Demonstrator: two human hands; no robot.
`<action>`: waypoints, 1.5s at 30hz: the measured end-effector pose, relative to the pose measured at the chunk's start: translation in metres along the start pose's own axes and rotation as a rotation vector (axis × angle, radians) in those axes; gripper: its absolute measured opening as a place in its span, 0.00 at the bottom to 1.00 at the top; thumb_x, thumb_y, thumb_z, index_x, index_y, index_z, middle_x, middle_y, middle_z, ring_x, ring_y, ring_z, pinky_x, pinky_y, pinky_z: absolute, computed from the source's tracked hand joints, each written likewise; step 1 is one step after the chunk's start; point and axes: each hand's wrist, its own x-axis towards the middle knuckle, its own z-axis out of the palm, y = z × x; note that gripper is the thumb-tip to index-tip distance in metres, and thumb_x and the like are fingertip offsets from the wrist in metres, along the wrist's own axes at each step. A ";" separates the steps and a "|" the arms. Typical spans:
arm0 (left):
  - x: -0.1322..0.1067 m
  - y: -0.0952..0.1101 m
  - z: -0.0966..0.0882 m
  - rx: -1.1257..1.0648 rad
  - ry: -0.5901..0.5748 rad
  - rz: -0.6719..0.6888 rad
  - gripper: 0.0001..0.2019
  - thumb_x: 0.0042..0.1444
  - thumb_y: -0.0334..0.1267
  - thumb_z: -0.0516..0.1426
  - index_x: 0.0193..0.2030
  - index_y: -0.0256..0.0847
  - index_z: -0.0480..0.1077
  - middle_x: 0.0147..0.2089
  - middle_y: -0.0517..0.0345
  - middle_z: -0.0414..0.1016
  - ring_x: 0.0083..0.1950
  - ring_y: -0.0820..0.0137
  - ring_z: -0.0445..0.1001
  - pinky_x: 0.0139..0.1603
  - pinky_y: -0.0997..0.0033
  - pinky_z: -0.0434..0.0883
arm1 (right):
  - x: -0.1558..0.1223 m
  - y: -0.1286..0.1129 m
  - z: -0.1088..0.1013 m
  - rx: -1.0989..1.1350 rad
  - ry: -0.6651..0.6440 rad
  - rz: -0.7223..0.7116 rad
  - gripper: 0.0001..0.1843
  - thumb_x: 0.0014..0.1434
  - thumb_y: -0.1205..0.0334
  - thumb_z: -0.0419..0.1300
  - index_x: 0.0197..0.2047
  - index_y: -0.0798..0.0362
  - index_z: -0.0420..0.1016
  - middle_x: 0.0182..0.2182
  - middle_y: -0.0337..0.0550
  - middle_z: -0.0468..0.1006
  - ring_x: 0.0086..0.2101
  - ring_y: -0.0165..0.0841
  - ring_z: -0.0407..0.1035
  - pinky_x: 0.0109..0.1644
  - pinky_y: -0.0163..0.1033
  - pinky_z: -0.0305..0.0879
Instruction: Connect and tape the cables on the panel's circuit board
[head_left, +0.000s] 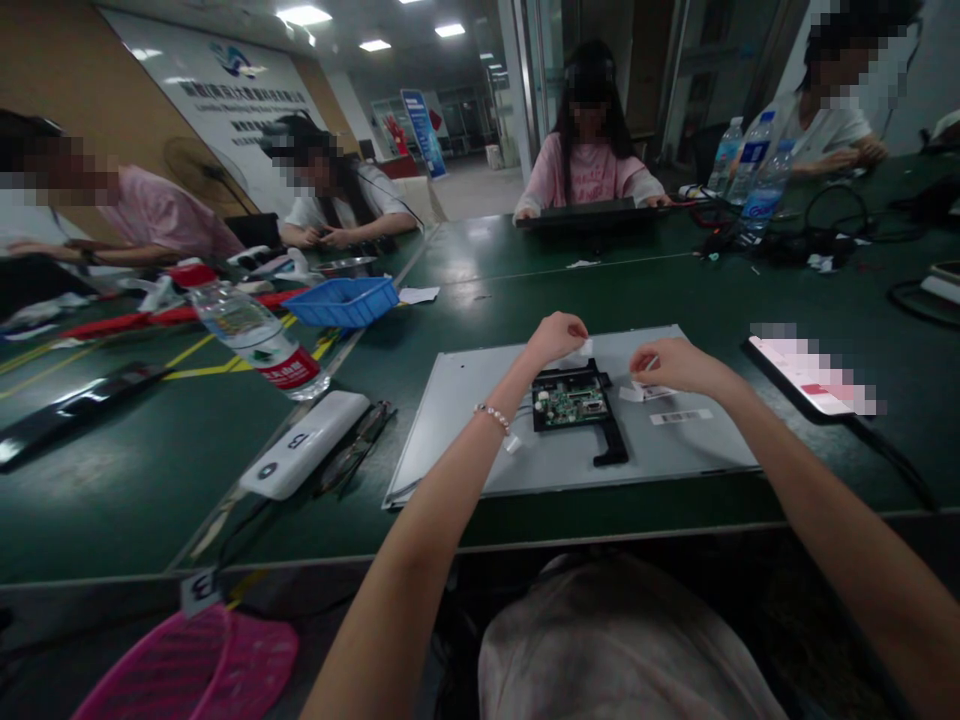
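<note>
A flat grey panel [450, 410] lies on the table in front of me. On its middle sits a green circuit board [570, 402] in a black bracket [611, 440], which has an arm reaching toward me. Over the bracket's far edge is my left hand [556, 338], its fingers pinched; a small white piece shows by the fingertips, but whether it is held is unclear. To the right of the board, my right hand [675, 364] pinches at a white strip [637, 392] close to the panel surface. A barcode label [680, 417] is stuck nearby.
Left of the panel are folded glasses [356, 450], a white power bank [306, 445], a water bottle [259, 335] and a blue basket [345, 302]. A lit phone [810, 375] with a cable lies right. Several people sit around the table; one opposite holds a dark panel [596, 213].
</note>
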 end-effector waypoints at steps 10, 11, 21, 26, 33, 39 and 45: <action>-0.006 0.003 -0.006 0.157 -0.038 -0.081 0.13 0.53 0.35 0.56 0.44 0.35 0.76 0.44 0.50 0.78 0.44 0.66 0.75 0.44 0.74 0.69 | -0.001 0.000 0.000 -0.041 0.043 -0.039 0.10 0.55 0.60 0.59 0.39 0.52 0.78 0.38 0.47 0.81 0.37 0.38 0.75 0.42 0.41 0.68; -0.013 0.001 -0.013 0.184 -0.039 -0.095 0.14 0.54 0.36 0.56 0.45 0.36 0.75 0.45 0.50 0.78 0.45 0.65 0.75 0.45 0.74 0.68 | -0.001 -0.001 0.000 -0.042 0.051 -0.049 0.10 0.56 0.60 0.59 0.40 0.53 0.78 0.38 0.47 0.81 0.38 0.38 0.74 0.43 0.41 0.68; -0.127 -0.046 -0.079 0.372 -0.205 -0.275 0.19 0.54 0.47 0.54 0.47 0.38 0.73 0.44 0.49 0.77 0.43 0.63 0.75 0.44 0.71 0.68 | -0.004 -0.008 0.005 -0.004 0.053 -0.159 0.16 0.55 0.62 0.60 0.47 0.53 0.77 0.46 0.49 0.78 0.45 0.39 0.72 0.48 0.42 0.68; -0.147 -0.052 -0.074 0.222 -0.251 -0.264 0.16 0.50 0.43 0.55 0.44 0.40 0.72 0.39 0.54 0.78 0.38 0.65 0.76 0.38 0.74 0.68 | -0.008 -0.013 0.008 -0.045 -0.020 -0.174 0.15 0.51 0.63 0.62 0.43 0.53 0.78 0.42 0.47 0.80 0.42 0.38 0.73 0.47 0.42 0.68; -0.145 -0.057 -0.075 0.154 -0.252 -0.163 0.12 0.47 0.36 0.52 0.35 0.42 0.75 0.33 0.60 0.77 0.36 0.69 0.75 0.36 0.76 0.67 | -0.011 -0.021 0.010 -0.089 -0.043 -0.178 0.10 0.53 0.63 0.60 0.39 0.53 0.78 0.39 0.47 0.80 0.40 0.37 0.73 0.47 0.41 0.68; -0.127 -0.077 -0.097 0.218 -0.228 -0.060 0.15 0.51 0.39 0.50 0.38 0.42 0.76 0.34 0.59 0.78 0.36 0.69 0.74 0.38 0.77 0.65 | -0.009 -0.017 0.008 -0.049 -0.036 -0.176 0.12 0.54 0.63 0.59 0.41 0.55 0.77 0.40 0.48 0.79 0.40 0.37 0.73 0.46 0.41 0.67; -0.114 -0.099 -0.087 0.219 -0.260 -0.069 0.14 0.51 0.37 0.51 0.40 0.41 0.75 0.40 0.58 0.79 0.40 0.70 0.74 0.44 0.78 0.66 | -0.006 -0.008 0.008 -0.011 0.015 -0.161 0.14 0.55 0.62 0.58 0.44 0.56 0.77 0.42 0.50 0.79 0.41 0.38 0.73 0.45 0.41 0.68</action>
